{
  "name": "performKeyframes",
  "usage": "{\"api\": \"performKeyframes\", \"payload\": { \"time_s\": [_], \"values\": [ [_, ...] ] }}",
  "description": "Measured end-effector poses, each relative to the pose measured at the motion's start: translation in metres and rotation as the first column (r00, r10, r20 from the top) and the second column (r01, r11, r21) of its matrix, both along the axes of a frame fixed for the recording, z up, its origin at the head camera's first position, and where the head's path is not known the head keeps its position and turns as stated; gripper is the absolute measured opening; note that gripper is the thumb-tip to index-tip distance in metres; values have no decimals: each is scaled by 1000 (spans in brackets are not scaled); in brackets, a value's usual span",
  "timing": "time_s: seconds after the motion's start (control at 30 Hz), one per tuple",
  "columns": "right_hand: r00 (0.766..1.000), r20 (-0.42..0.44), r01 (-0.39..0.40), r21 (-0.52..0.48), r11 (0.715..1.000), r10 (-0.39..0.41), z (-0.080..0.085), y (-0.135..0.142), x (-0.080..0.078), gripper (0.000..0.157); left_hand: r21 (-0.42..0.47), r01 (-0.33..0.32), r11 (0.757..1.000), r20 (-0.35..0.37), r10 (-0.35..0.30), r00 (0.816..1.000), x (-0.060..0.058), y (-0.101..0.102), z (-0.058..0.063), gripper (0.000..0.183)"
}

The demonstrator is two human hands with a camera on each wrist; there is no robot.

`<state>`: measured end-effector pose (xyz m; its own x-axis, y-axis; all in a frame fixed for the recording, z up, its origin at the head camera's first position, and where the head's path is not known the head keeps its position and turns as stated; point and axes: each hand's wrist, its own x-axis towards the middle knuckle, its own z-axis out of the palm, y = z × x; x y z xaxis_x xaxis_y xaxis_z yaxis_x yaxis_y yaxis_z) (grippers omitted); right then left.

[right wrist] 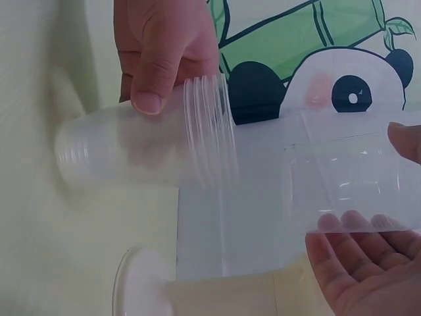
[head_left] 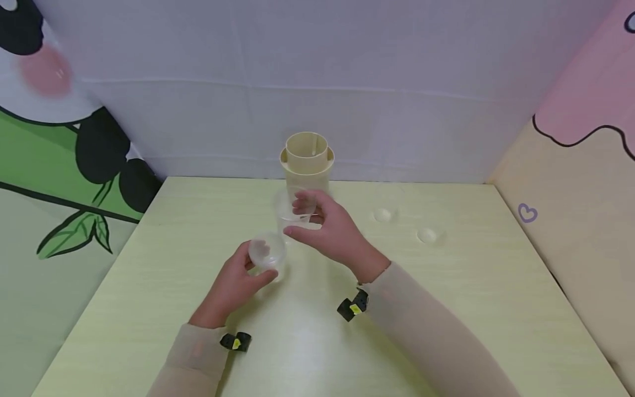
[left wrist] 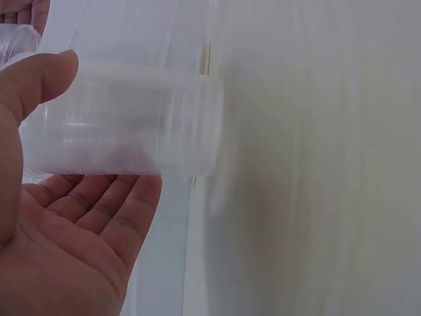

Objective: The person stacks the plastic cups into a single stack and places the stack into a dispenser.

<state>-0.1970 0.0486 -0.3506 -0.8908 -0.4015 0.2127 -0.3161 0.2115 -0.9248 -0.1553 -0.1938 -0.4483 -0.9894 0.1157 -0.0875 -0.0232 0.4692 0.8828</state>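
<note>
A stack of clear plastic cups (right wrist: 158, 148) stands upright in my left hand (head_left: 243, 281); several stacked rims show in the right wrist view. The thumb lies on one side and the fingers (left wrist: 125, 210) on the other. Higher and to the right, my right hand (head_left: 327, 226) holds a wider clear plastic cylinder (right wrist: 348, 181) between thumb and fingers, beside the cup stack. Right behind that cylinder stands a cream-coloured tubular cup holder (head_left: 307, 176), its lower part hidden by the hand and cylinder in the head view.
Two small clear round pieces, one farther back (head_left: 383, 215) and one nearer (head_left: 429, 236), lie on the right part of the pale wooden table (head_left: 446, 309). A pale cloth wall (head_left: 397, 132) rises behind the table, with printed panels at both sides.
</note>
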Motion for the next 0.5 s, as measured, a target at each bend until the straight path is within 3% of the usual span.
{"api": "performKeyframes", "payload": {
  "time_s": [0.5],
  "values": [
    [997,18,-69,8,998,69,-10,-24,0,64,-13,31,999,-35,-32,999,-3,-1,-3,74]
  ]
}}
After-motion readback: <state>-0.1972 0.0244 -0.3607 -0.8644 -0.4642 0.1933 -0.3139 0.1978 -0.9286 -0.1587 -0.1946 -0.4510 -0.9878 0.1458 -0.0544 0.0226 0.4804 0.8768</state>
